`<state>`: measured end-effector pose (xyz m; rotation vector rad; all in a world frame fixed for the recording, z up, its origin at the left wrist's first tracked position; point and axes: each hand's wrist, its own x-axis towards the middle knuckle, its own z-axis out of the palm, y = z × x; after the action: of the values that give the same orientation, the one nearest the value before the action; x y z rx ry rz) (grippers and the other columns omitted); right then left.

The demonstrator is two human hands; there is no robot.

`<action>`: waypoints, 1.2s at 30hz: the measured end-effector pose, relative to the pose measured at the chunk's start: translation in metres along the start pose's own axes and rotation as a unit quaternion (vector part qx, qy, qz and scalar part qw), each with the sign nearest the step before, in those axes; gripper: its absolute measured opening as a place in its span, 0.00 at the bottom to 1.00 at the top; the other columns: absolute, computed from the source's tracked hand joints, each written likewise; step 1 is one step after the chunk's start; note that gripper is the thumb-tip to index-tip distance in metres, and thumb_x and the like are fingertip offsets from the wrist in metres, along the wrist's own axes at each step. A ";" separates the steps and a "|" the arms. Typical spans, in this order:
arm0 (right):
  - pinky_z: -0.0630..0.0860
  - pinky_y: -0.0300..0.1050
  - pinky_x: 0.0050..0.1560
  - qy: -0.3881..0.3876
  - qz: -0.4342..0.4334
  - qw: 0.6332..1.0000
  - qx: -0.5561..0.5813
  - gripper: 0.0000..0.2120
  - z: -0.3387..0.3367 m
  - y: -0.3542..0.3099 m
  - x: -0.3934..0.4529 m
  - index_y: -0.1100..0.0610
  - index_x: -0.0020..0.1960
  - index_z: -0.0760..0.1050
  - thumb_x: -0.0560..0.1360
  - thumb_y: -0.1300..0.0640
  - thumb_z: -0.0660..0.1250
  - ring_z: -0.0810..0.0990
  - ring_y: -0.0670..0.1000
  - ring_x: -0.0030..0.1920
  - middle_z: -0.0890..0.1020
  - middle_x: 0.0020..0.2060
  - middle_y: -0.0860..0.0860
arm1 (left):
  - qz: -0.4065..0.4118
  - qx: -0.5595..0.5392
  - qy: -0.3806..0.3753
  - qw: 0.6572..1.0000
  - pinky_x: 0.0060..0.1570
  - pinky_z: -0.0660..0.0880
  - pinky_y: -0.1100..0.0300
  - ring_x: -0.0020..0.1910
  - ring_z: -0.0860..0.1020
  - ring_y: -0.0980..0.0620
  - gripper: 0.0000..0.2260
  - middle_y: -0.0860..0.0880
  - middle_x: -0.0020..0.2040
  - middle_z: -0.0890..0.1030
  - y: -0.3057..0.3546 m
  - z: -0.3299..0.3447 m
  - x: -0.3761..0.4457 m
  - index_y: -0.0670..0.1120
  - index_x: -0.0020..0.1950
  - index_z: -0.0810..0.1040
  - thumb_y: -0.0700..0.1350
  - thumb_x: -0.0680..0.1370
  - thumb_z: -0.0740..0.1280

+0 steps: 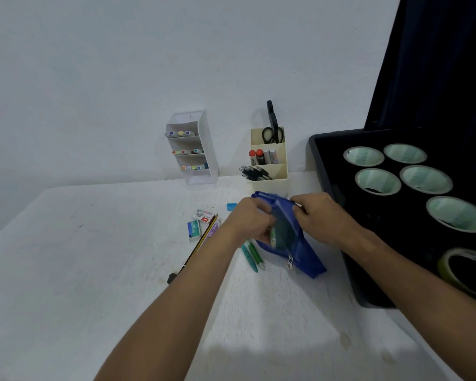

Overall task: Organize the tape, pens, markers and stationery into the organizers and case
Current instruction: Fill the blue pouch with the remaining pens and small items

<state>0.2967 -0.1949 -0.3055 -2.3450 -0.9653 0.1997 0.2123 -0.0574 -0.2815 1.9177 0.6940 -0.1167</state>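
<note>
A blue zip pencil case (300, 251) lies on the white table (94, 257), its mouth held apart. My right hand (319, 218) grips the case's upper right edge. My left hand (250, 221) holds the left edge and a green pen (273, 235) whose end is inside the case. Two green pens (252, 255) lie just left of the case. Further left lie pencils (204, 240), a purple item (215, 225), two small staple boxes (201, 221) and a blue cap (231, 206).
A white tiered organizer (201, 149) with markers leans on the wall. A cream organizer (270, 160) holds scissors, glue sticks and black pens. A black tray (349, 270) at the right holds several tape rolls (377, 181).
</note>
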 end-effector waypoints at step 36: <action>0.64 0.35 0.28 0.025 -0.010 0.999 -0.037 0.11 0.006 0.004 0.001 0.59 0.55 0.75 0.80 0.56 0.57 0.72 0.46 0.30 0.76 0.36 0.50 | -0.134 0.158 0.115 0.972 0.34 0.80 0.60 0.32 0.82 0.49 0.11 0.42 0.43 0.83 -0.064 -0.012 0.029 0.41 0.48 0.75 0.48 0.74 0.71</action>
<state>0.2979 -0.1936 -0.3126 -2.3947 -0.9871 0.0994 0.2008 -0.0168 -0.3395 2.1508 1.1478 -0.1848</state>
